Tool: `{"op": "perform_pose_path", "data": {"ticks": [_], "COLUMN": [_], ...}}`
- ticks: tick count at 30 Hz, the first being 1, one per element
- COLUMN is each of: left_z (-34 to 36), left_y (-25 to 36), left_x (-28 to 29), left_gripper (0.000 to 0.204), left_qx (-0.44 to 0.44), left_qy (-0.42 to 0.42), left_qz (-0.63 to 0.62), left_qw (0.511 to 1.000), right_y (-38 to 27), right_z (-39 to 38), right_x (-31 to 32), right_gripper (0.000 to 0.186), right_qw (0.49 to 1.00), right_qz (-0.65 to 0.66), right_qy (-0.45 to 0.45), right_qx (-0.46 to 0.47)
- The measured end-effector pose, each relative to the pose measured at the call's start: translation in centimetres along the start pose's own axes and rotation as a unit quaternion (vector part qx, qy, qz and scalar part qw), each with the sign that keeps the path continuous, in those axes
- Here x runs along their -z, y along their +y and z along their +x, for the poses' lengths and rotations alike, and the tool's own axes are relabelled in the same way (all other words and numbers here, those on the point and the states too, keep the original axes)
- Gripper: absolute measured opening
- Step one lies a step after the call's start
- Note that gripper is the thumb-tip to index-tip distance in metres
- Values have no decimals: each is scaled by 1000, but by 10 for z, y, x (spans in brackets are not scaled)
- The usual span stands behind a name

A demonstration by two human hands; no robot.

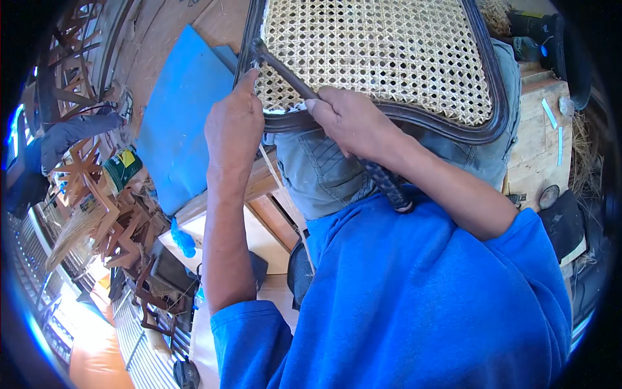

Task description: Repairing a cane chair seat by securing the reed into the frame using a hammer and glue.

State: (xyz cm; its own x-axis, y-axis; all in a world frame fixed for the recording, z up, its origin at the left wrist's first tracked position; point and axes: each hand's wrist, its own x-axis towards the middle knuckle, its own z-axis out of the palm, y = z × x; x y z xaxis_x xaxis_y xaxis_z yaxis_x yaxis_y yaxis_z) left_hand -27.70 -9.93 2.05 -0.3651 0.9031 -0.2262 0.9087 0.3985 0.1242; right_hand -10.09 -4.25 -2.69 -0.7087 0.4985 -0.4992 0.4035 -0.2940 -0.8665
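A dark wooden frame (414, 117) with woven cane webbing (369, 52) across it rests on my lap. My right hand (353, 122) is wrapped round the shaft of a hammer (289, 76). The hammer's patterned grip slants down toward my blue shirt. Its head lies over the left side of the frame, just beyond my left fingertips. My left hand (234, 117) presses at the frame's left edge, index finger stretched forward and the other fingers curled in. Whatever the left fingers may pinch is hidden. Some white material shows along the cane's edge beside them.
A blue panel (178, 123) stands at left, next to a green and yellow container (123, 167). Wooden parts (110, 220) are heaped farther left, near another person's leg (81, 133). At right is a wooden bench top (538, 149) with two pale strips and a round disc (549, 196).
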Motion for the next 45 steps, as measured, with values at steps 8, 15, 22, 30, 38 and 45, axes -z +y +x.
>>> {"op": "perform_pose_path", "data": {"ticks": [8, 15, 22, 30, 38, 45], "left_z": [1, 2, -1, 3, 3, 3], "left_y": [-2, -2, -1, -3, -5, -4], "left_x": [0, -2, 1, -3, -4, -4], "left_gripper": [33, 34, 34, 33, 33, 33], "left_qx": [-14, -21, -26, -38, -55, -49], "left_qy": [-1, -9, -11, -12, 1, -13], "left_qz": [7, 35, 59, 71, 90, 89], "left_qw": [1000, 999, 998, 997, 994, 995], "right_y": [-7, 3, -5, 4, -1, 1], "right_z": [-15, 1, -17, -9, -6, 1], "right_x": [4, -10, -11, -13, -5, 9], "right_gripper": [35, 34, 34, 34, 36, 38], "right_qw": [991, 999, 992, 999, 1000, 998], "right_qz": [128, 12, 34, 23, 19, 50], "right_qy": [37, 26, 82, 19, 4, 46], "right_qx": [29, 38, 93, 44, 13, 7]}}
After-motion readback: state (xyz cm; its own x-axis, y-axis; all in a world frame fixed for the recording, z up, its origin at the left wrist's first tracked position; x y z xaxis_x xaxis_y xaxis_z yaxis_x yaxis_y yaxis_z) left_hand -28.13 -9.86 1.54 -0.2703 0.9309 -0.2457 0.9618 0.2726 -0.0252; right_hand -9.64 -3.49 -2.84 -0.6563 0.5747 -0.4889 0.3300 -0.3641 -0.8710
